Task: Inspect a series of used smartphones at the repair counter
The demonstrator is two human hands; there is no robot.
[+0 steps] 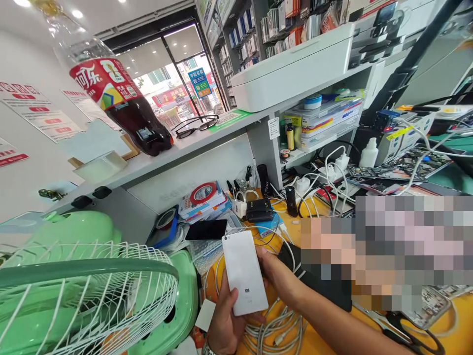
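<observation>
A white smartphone is held up over the desk with its back and MI logo facing me. My left hand is closed round its lower left edge, the thumb lying on the back. On the other side my right hand grips the phone's right edge; its fingers are partly hidden behind it. A black phone lies just beyond the white one. Under my hands, a coiled grey cable rests on the yellow desk. Beside my right forearm there is a flat black item.
A green fan with a white wire guard stands close on the left. Scissors lie at the lower right. Power adapters and loose cables clutter the back. On the ledge above are a cola bottle and glasses.
</observation>
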